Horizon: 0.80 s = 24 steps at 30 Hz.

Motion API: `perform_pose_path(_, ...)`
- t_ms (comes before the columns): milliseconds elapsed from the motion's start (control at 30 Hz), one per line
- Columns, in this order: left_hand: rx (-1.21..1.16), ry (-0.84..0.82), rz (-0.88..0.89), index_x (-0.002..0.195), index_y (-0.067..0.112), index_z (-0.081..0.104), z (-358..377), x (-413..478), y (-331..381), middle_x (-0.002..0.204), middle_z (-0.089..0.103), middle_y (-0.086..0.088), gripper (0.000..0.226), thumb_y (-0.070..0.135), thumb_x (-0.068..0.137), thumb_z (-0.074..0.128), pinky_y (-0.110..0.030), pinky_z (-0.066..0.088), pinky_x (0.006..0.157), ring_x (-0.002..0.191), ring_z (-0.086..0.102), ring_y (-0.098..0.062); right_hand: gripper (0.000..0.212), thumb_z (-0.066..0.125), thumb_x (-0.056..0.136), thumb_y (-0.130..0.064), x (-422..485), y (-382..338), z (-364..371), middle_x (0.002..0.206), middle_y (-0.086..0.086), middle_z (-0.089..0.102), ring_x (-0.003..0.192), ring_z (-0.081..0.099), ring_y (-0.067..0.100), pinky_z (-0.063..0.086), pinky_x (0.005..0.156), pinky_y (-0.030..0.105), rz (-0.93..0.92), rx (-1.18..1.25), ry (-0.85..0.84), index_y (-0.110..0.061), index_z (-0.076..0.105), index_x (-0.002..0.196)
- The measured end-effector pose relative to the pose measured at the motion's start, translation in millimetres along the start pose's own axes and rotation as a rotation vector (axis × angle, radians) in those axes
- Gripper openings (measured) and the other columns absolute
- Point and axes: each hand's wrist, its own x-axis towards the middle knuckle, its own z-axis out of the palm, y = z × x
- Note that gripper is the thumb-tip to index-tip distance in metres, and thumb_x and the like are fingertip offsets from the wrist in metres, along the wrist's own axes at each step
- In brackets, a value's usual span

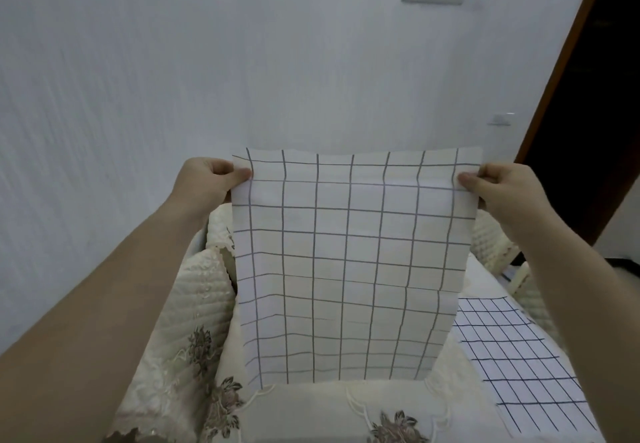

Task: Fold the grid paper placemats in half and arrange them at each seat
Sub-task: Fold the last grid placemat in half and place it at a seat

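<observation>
A white grid paper placemat [349, 262] hangs upright in front of me, held up in the air by its two top corners. My left hand [207, 179] pinches the top left corner and my right hand [498, 186] pinches the top right corner. The sheet hangs flat and unfolded, and its bottom edge reaches down to the cream tablecloth [311, 404]. A second grid placemat [512, 349] lies flat on the table to the right, partly hidden behind the held sheet.
Cream quilted chair backs stand at the left [194, 297] and at the far right [491, 238] of the table. A white wall rises behind, with a dark wooden door frame [568, 62] at the right.
</observation>
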Motion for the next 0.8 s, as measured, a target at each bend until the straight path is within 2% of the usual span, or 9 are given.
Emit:
perform_pose_path(100,0.051,-0.003,-0.064,0.088,0.003,0.071,5,10,-21,0.090,0.072,-0.011,0.009,0.011,0.083,0.072,-0.033,0.056,0.076,0.082,0.069,-0.024,0.010,0.064,0.088,-0.010,12,18,11,0.073,0.006,0.062,0.067,0.059,0.018,0.051,0.066,0.030,0.069,-0.018,-0.018,-0.001,0.067,0.089)
perform_pose_path(167,0.062,0.002,-0.108,0.095,-0.002,0.070,10,14,-37,0.092,0.071,-0.014,0.018,0.010,0.082,0.073,-0.033,0.057,0.075,0.080,0.069,-0.024,0.010,0.065,0.088,-0.012,19,35,18,0.072,0.008,0.061,0.071,0.056,0.022,0.047,0.068,0.035,0.111,-0.052,-0.030,-0.005,0.066,0.080)
perform_pose_path(267,0.082,-0.001,-0.179,0.088,-0.001,0.070,19,16,-58,0.087,0.071,-0.014,0.012,0.009,0.082,0.073,-0.034,0.058,0.075,0.078,0.068,-0.025,0.016,0.067,0.086,-0.014,26,63,27,0.076,0.013,0.062,0.074,0.055,0.024,0.046,0.072,0.038,0.170,-0.065,-0.020,-0.013,0.065,0.070)
perform_pose_path(333,0.109,-0.008,-0.221,0.085,0.001,0.070,26,18,-73,0.087,0.071,-0.014,0.010,0.010,0.082,0.073,-0.033,0.058,0.075,0.075,0.068,-0.024,0.016,0.066,0.087,-0.012,28,83,33,0.075,0.013,0.059,0.075,0.054,0.024,0.044,0.072,0.038,0.206,-0.073,-0.027,-0.007,0.063,0.072)
perform_pose_path(400,0.138,-0.008,-0.255,0.079,0.004,0.068,34,18,-88,0.081,0.069,-0.012,0.009,0.011,0.082,0.073,-0.025,0.057,0.065,0.066,0.064,-0.019,0.018,0.065,0.087,-0.012,30,102,38,0.076,0.014,0.055,0.074,0.050,0.023,0.042,0.069,0.037,0.243,-0.095,-0.034,0.005,0.062,0.080)
perform_pose_path(467,0.175,-0.004,-0.281,0.070,0.011,0.064,43,17,-102,0.072,0.064,-0.005,0.016,0.011,0.083,0.072,-0.020,0.053,0.056,0.060,0.058,-0.016,0.018,0.066,0.086,-0.012,32,125,43,0.078,0.015,0.053,0.074,0.049,0.024,0.042,0.067,0.037,0.281,-0.106,-0.037,0.004,0.062,0.080)
perform_pose_path(633,0.173,-0.036,-0.395,0.084,0.006,0.068,53,20,-147,0.089,0.070,-0.013,0.013,0.015,0.080,0.076,-0.037,0.058,0.079,0.082,0.067,-0.026,0.025,0.070,0.081,-0.019,32,183,47,0.075,0.014,0.058,0.073,0.054,0.024,0.054,0.079,0.052,0.407,-0.173,-0.043,0.003,0.061,0.075)
perform_pose_path(700,0.187,-0.056,-0.434,0.095,-0.001,0.069,57,20,-165,0.096,0.071,-0.018,0.023,0.015,0.079,0.076,-0.037,0.059,0.076,0.084,0.068,-0.028,0.030,0.071,0.080,-0.021,27,200,50,0.074,0.014,0.059,0.070,0.055,0.024,0.053,0.081,0.055,0.440,-0.202,-0.043,0.007,0.061,0.079)
perform_pose_path(800,0.193,-0.084,-0.488,0.101,-0.006,0.067,64,15,-189,0.099,0.070,-0.021,0.028,0.013,0.081,0.075,-0.029,0.058,0.066,0.087,0.069,-0.030,0.027,0.070,0.083,-0.019,19,220,57,0.075,0.015,0.060,0.071,0.057,0.025,0.054,0.080,0.052,0.485,-0.239,-0.063,0.006,0.062,0.078)
